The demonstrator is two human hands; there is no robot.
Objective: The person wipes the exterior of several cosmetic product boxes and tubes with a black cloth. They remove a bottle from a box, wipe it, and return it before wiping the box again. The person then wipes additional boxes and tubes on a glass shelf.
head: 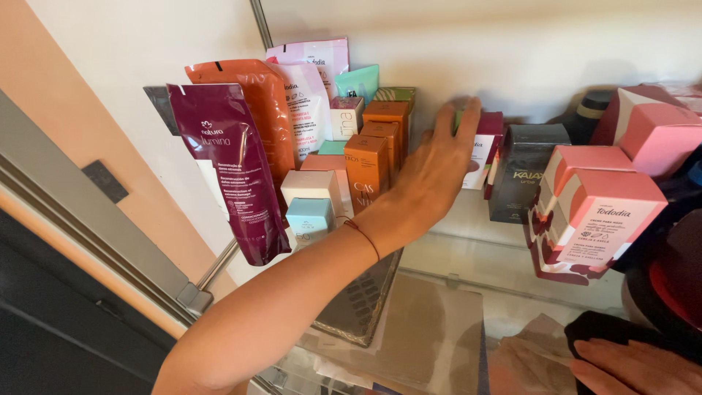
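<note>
My left hand [437, 164] reaches up to the glass shelf [468, 252], a red string around its wrist. Its fingers curl over the top and left side of a maroon and white box [482, 150] that stands against the back wall. Orange boxes [369, 164] stand just left of the hand, and a dark grey box [523, 168] stands to the right of the held box. At the lower right corner my right hand [640, 368] lies on a black cloth [603, 328], below the shelf level.
Purple [234, 168], orange [263, 110] and pink [311, 95] refill pouches lean at the shelf's left end, with small white and pale blue boxes [311, 205] before them. Pink and maroon boxes [599, 212] are stacked at the right. A lower glass shelf [431, 329] holds a grey tray.
</note>
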